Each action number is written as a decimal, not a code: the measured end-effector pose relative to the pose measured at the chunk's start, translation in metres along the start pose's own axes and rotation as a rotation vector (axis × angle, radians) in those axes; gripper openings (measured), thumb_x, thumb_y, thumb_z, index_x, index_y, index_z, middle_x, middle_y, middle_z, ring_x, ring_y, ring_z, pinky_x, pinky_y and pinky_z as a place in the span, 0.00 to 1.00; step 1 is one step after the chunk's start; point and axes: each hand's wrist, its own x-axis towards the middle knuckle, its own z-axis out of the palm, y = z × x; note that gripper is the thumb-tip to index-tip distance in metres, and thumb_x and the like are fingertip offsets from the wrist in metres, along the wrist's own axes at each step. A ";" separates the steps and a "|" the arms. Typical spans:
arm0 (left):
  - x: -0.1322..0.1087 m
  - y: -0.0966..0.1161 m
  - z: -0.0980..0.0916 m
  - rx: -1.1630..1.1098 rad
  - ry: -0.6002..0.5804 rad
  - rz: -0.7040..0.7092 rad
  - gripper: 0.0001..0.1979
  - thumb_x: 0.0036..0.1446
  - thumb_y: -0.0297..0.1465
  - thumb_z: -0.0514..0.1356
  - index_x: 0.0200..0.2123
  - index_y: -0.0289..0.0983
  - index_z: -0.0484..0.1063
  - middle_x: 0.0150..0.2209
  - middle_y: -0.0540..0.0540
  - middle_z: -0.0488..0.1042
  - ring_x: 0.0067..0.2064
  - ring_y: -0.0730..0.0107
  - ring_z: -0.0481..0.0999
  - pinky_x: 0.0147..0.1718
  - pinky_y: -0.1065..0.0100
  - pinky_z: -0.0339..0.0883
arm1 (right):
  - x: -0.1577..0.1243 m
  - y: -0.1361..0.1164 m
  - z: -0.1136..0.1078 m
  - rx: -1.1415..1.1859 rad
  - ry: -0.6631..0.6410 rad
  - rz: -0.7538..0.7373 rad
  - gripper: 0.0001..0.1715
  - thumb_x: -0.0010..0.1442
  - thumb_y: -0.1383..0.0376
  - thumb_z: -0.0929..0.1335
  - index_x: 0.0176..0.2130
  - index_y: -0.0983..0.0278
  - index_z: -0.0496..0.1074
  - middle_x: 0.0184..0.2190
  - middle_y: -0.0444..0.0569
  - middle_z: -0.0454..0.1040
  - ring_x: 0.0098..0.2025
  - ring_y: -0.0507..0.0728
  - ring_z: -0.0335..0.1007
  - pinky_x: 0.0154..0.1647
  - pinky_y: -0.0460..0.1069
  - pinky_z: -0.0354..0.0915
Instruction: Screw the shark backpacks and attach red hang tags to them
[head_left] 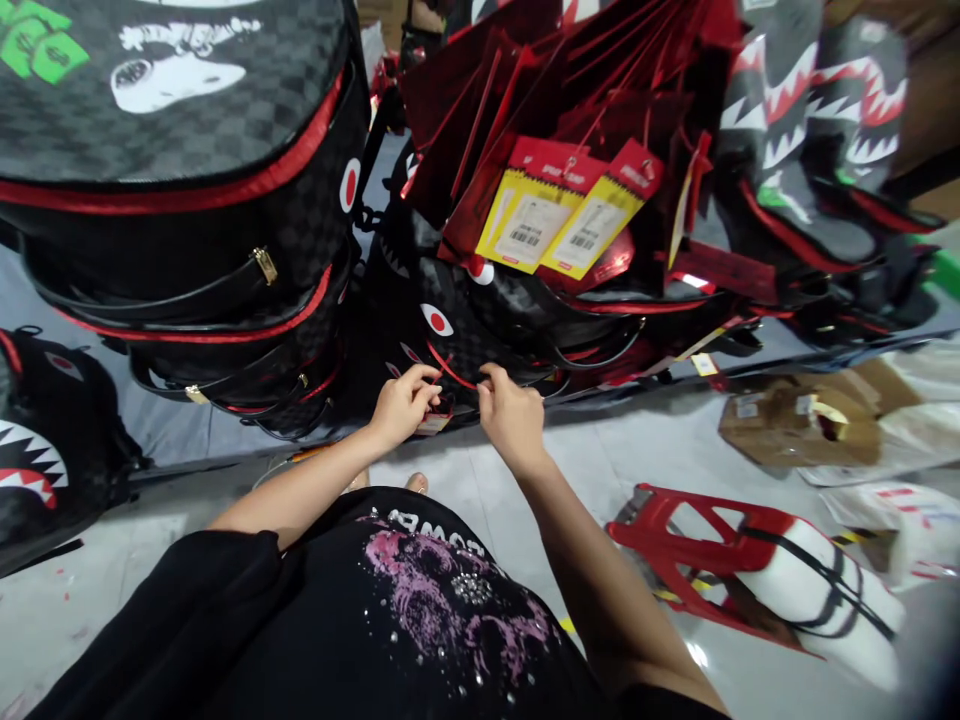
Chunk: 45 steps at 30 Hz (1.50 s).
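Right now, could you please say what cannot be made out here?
All in the head view:
Whatever the left hand may pinch: hidden by the hand itself.
Fine print on the yellow tags: too small.
The feet: mostly hidden by the black shirt.
The top-left bag: cut off by top and left edges.

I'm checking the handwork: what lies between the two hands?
In the head view, a thin red strip shows between the left hand and right hand; cord or trim, unclear.
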 end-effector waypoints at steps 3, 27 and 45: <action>0.011 -0.003 0.000 0.303 -0.091 0.045 0.12 0.61 0.28 0.54 0.43 0.42 0.76 0.29 0.51 0.79 0.32 0.71 0.78 0.35 0.72 0.67 | -0.007 0.000 0.005 0.083 0.033 0.028 0.12 0.64 0.66 0.60 0.45 0.64 0.68 0.35 0.53 0.78 0.35 0.59 0.74 0.41 0.52 0.63; 0.052 -0.012 -0.012 -0.359 -0.772 0.005 0.31 0.45 0.23 0.66 0.54 0.36 0.66 0.45 0.42 0.74 0.43 0.69 0.75 0.44 0.66 0.68 | -0.003 -0.020 0.005 1.063 0.485 0.478 0.14 0.62 0.56 0.66 0.37 0.63 0.61 0.41 0.55 0.78 0.26 0.52 0.75 0.22 0.44 0.60; 0.031 -0.022 0.006 -0.307 -0.207 0.098 0.11 0.56 0.36 0.62 0.37 0.35 0.78 0.32 0.46 0.76 0.32 0.71 0.74 0.33 0.69 0.67 | 0.004 -0.014 0.004 1.082 0.348 0.432 0.17 0.57 0.52 0.69 0.36 0.64 0.69 0.32 0.48 0.76 0.29 0.52 0.74 0.24 0.45 0.69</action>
